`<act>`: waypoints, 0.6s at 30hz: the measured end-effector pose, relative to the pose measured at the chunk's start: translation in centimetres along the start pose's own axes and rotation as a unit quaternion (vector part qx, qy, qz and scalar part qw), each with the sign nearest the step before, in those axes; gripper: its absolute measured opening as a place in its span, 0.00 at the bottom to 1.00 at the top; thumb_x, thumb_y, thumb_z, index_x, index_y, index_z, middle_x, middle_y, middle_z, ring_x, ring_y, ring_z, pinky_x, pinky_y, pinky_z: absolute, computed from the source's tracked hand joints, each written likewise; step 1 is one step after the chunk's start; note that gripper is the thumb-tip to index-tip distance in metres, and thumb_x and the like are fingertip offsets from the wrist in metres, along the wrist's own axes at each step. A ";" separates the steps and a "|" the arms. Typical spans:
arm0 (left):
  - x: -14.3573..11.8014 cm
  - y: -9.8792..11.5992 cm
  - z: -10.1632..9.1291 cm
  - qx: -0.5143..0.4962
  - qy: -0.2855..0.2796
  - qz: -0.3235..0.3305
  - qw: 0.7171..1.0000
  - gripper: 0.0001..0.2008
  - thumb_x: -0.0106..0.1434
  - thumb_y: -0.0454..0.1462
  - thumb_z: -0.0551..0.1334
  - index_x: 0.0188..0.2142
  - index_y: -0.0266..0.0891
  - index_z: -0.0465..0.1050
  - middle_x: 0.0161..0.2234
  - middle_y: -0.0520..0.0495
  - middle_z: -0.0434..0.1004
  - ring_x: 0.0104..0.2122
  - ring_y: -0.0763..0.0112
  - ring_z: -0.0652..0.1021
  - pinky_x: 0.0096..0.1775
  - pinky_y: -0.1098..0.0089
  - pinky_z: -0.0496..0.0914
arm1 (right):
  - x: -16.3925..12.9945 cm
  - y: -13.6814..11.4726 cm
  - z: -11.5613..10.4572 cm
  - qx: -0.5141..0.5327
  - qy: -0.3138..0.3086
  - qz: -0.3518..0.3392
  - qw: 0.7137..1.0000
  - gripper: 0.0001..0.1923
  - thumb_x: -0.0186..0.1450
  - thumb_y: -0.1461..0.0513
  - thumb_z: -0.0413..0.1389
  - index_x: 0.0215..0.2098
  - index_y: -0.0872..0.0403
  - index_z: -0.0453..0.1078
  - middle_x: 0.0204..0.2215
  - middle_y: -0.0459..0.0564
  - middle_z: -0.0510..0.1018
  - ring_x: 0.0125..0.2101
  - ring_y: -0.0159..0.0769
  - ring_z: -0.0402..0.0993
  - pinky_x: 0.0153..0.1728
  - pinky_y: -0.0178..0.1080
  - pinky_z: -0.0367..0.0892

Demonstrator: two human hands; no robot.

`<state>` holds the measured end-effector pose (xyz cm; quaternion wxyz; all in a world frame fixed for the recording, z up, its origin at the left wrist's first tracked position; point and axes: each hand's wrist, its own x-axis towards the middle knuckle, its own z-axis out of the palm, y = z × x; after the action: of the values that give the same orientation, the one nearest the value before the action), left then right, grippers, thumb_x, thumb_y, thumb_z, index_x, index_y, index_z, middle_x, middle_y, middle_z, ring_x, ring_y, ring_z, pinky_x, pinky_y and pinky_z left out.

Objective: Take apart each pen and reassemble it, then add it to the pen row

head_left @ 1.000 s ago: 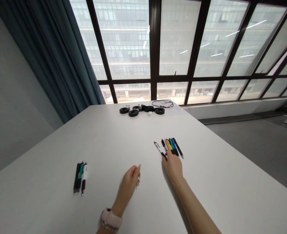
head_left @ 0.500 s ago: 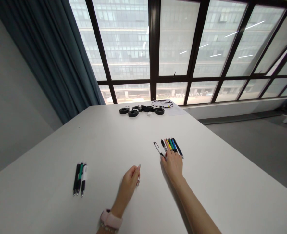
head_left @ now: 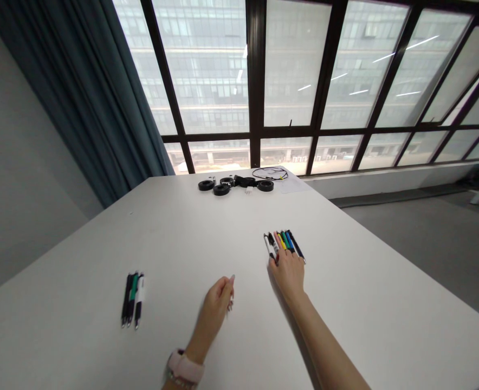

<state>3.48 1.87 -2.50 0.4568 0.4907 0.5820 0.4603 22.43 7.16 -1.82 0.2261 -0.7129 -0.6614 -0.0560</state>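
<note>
My right hand (head_left: 289, 273) rests on the near ends of a row of pens at the right of the table. Its thumb is against a white pen (head_left: 268, 245), the leftmost of the row, and its fingers curl over the others. Side by side with it lie a pink pen (head_left: 276, 238), a yellow pen (head_left: 282, 241), a green pen (head_left: 285, 238), a blue pen (head_left: 290, 241) and dark ones. My left hand (head_left: 219, 295), in a loose fist, hovers over the table's middle with nothing visible in it.
Left on the white table (head_left: 174, 233) lies a second group: black pens (head_left: 126, 299), a green-and-black pen (head_left: 133, 298) and a white-and-black pen (head_left: 140, 300). At the far end are black rings (head_left: 221, 189), a black cable (head_left: 270, 173) and paper (head_left: 294, 186).
The white pen, set apart and slanted before, has moved right and straightened against the row under my right thumb. My left hand has stayed in place.
</note>
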 end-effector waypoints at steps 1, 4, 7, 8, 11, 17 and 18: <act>0.0 0.0 0.0 -0.002 0.001 0.001 1.000 0.25 0.53 0.60 0.55 0.19 0.41 0.58 0.15 0.59 0.55 0.15 0.78 0.62 0.19 0.75 0.58 | 0.0 0.0 0.0 -0.001 0.001 0.002 1.000 0.13 0.62 0.61 0.52 0.43 0.56 0.71 0.32 0.57 0.77 0.35 0.46 0.71 0.36 0.45 0.59; 0.0 0.1 0.0 -0.005 0.005 0.003 1.000 0.25 0.53 0.60 0.56 0.19 0.41 0.58 0.15 0.59 0.55 0.15 0.78 0.62 0.19 0.75 0.58 | 0.1 0.0 0.1 0.001 0.001 0.006 1.000 0.10 0.62 0.61 0.52 0.40 0.56 0.72 0.32 0.57 0.77 0.35 0.46 0.71 0.36 0.45 0.60; -0.1 0.0 0.0 0.000 0.005 0.003 1.000 0.25 0.53 0.60 0.55 0.19 0.41 0.58 0.15 0.59 0.55 0.15 0.78 0.62 0.20 0.75 0.58 | 0.1 0.1 0.3 0.004 0.000 0.011 1.000 0.11 0.62 0.61 0.52 0.40 0.56 0.71 0.33 0.58 0.77 0.36 0.46 0.71 0.37 0.45 0.59; -0.1 -0.1 -0.1 0.003 0.004 0.003 1.000 0.25 0.54 0.59 0.55 0.20 0.41 0.58 0.15 0.59 0.55 0.15 0.77 0.62 0.20 0.75 0.58 | 0.2 0.1 0.3 0.005 0.001 0.014 1.000 0.11 0.62 0.61 0.52 0.41 0.56 0.71 0.33 0.58 0.76 0.36 0.47 0.71 0.37 0.45 0.59; 0.0 -0.3 -0.1 0.009 0.005 0.004 1.000 0.24 0.55 0.59 0.55 0.20 0.41 0.58 0.15 0.59 0.55 0.16 0.77 0.62 0.20 0.75 0.58 | 0.2 0.2 0.5 0.002 0.002 0.016 1.000 0.12 0.63 0.61 0.51 0.42 0.57 0.71 0.33 0.58 0.76 0.36 0.47 0.71 0.38 0.45 0.59; -0.2 -0.1 -0.2 0.001 0.002 0.008 1.000 0.24 0.55 0.58 0.55 0.20 0.41 0.58 0.15 0.59 0.56 0.15 0.77 0.62 0.20 0.75 0.58 | 0.3 0.4 0.6 0.001 0.005 0.013 1.000 0.11 0.64 0.61 0.50 0.41 0.57 0.70 0.34 0.57 0.76 0.36 0.47 0.71 0.38 0.45 0.59; -0.2 0.0 -0.2 0.000 0.001 0.009 1.000 0.24 0.55 0.59 0.55 0.20 0.41 0.58 0.15 0.59 0.55 0.15 0.78 0.62 0.20 0.75 0.58 | 0.3 0.4 0.6 0.002 0.005 0.010 1.000 0.11 0.64 0.62 0.50 0.41 0.57 0.70 0.34 0.57 0.76 0.36 0.47 0.71 0.38 0.45 0.59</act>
<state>3.32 1.62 -2.50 0.4524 0.4952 0.5780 0.4648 22.78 7.62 -2.33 0.2311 -0.7188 -0.6533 -0.0561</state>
